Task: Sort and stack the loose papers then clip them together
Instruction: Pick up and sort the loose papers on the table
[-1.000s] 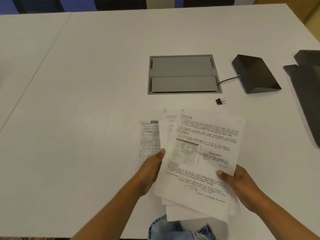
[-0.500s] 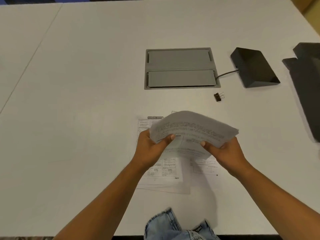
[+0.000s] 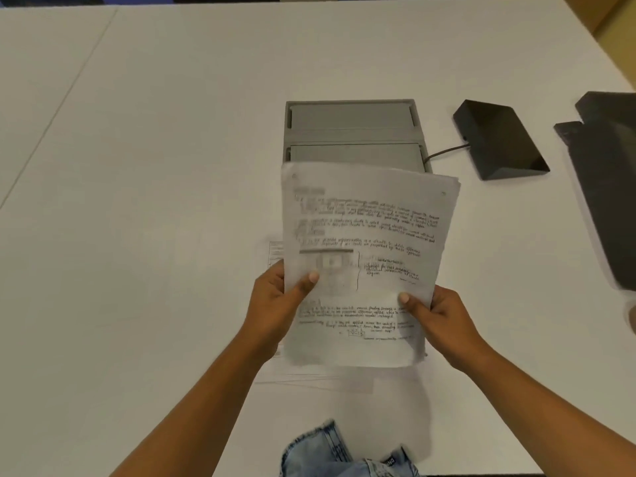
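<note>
— Where was the stack?
— I saw the stack of papers (image 3: 368, 263) held up above the worktop (image 3: 155, 201) and tilted towards me. The left hand (image 3: 275, 304) and the right hand (image 3: 437, 315) each clamped a lower side edge, thumb in front, fingers curled behind.
— How would it handle?
— Light and floppy, I judged, with sheets apt to slide; best gripped by both side edges. More loose sheets (image 3: 309, 380) lay flat on the worktop underneath.
</note>
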The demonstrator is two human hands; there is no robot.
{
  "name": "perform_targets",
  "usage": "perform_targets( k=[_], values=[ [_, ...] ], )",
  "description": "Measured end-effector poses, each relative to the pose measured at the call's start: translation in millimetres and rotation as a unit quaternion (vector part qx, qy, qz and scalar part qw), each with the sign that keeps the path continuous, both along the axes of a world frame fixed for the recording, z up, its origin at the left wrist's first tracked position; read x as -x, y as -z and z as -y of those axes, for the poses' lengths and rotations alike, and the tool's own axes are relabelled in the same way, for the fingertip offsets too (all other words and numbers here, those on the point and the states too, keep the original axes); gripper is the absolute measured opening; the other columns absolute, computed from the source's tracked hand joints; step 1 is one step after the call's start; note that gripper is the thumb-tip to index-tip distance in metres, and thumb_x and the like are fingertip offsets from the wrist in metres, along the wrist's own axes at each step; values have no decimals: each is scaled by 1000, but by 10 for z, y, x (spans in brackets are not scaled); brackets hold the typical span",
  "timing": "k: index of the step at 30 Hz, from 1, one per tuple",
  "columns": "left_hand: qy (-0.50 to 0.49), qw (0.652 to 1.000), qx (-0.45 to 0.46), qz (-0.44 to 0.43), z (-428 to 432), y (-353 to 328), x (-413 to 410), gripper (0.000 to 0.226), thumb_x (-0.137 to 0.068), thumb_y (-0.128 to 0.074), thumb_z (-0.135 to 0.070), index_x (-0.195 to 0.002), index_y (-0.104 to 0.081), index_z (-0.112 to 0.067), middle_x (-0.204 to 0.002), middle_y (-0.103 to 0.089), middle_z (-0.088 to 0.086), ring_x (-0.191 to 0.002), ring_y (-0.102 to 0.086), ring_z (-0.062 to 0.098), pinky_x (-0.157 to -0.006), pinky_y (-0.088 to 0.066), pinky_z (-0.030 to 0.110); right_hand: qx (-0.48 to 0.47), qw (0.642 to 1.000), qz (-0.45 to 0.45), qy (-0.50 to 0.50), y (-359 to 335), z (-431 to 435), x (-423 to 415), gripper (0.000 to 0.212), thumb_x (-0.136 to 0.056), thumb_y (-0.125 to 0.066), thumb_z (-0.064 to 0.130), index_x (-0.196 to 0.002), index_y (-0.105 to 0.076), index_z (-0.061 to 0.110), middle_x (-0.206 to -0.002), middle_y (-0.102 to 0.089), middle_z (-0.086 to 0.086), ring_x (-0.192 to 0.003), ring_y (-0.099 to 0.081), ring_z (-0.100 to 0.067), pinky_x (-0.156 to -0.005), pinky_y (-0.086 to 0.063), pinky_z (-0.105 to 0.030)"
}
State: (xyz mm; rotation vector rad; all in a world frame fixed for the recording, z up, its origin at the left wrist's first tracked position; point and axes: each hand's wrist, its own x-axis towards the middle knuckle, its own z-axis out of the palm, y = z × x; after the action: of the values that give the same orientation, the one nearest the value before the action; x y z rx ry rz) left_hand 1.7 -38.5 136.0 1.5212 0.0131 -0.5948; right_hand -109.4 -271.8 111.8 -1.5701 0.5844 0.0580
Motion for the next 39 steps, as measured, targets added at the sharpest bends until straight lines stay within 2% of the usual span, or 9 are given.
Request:
perform_targets(
  k=[3, 7, 12, 14, 16, 19, 22, 29, 39],
  values=[
    [55, 996, -35, -67, -67, 91, 95, 39, -85, -72, -30, -121, -67, -17, -111, -76, 3, -104, -73, 24, -90, -58, 47, -79, 997, -2, 12, -11, -19, -31, 33, -90, -61, 21, -120, -67, 10, -112, -75, -6, -102, -72, -24, -86, -58, -39],
    [15, 994, -51, -94, -179, 187, 216, 27, -91, -67, -20, -117, -69, -14, -104, -78, 5, -96, -75, 28, -80, -62, 43, -99, 995, -29, -2, 10, -39, -32, 36, -91, -54, 36, -119, -68, 19, -118, -73, 0, -107, -70, -17, -92, -54, -34],
    [-54, 992, -55, -102, -418, 223, 257, 20, -90, -67, -17, -109, -71, -10, -98, -79, 8, -88, -76, 29, -71, -62, 37, 108, 976, -120, 144, 351, 95, 54, 20, -96, -58, 34, -108, -68, 22, -110, -70, 3, -109, -65, -23, -86, -52, -32],
    [-72, 991, -52, -104, -503, 238, 261, 23, -88, -68, -18, -109, -72, -9, -98, -79, 9, -89, -76, 30, -73, -62, 39, 195, 955, -176, 140, 518, 134, 107, 37, -94, -61, 33, -124, -61, 12, -121, -66, -6, -114, -62, -27, -81, -51, -27],
    [-87, 989, -54, -106, -572, 257, 260, 29, -85, -70, -21, -111, -71, -9, -100, -79, 10, -90, -76, 31, -79, -60, 44, 254, 938, -209, 112, 671, 139, 157, 55, -90, -64, 41, -131, -56, 5, -129, -61, -14, -116, -60, -31, -87, -50, -33],
    [-105, 986, -60, -111, -641, 288, 264, 32, -83, -71, -23, -112, -71, -8, -99, -79, 12, -90, -75, 34, -83, -59, 50, 317, 908, -269, 49, 833, 42, 193, 76, -76, -71, 58, -126, -54, 3, -122, -55, -17, -111, -58, -34, -87, -53, -40],
    [-113, 985, -63, -114, -672, 302, 278, 31, -84, -70, -21, -112, -70, -8, -99, -79, 12, -91, -75, 36, -84, -58, 52, 364, 875, -319, 16, 901, -107, 180, 90, -62, -81, 57, -125, -44, 5, -122, -46, -15, -111, -52, -36, -82, -53, -44],
    [-120, 985, -64, -108, -714, 318, 262, 27, -87, -69, -20, -112, -71, -10, -99, -79, 12, -91, -75, 34, -83, -58, 48, 340, 875, -337, 67, 1008, 10, 233, 105, -52, -90, 51, -130, -37, 4, -125, -46, -19, -112, -53, -40, -85, -52, -48],
    [-118, 984, -68, -117, -690, 355, 284, 28, -87, -69, -20, -113, -69, -10, -98, -79, 11, -89, -75, 34, -78, -60, 45, 314, 852, -381, 172, 978, 747, 567, 104, -50, -92, 50, -124, -39, 0, -123, -52, -24, -116, -53, -45, -86, -51, -54]
  ],
)
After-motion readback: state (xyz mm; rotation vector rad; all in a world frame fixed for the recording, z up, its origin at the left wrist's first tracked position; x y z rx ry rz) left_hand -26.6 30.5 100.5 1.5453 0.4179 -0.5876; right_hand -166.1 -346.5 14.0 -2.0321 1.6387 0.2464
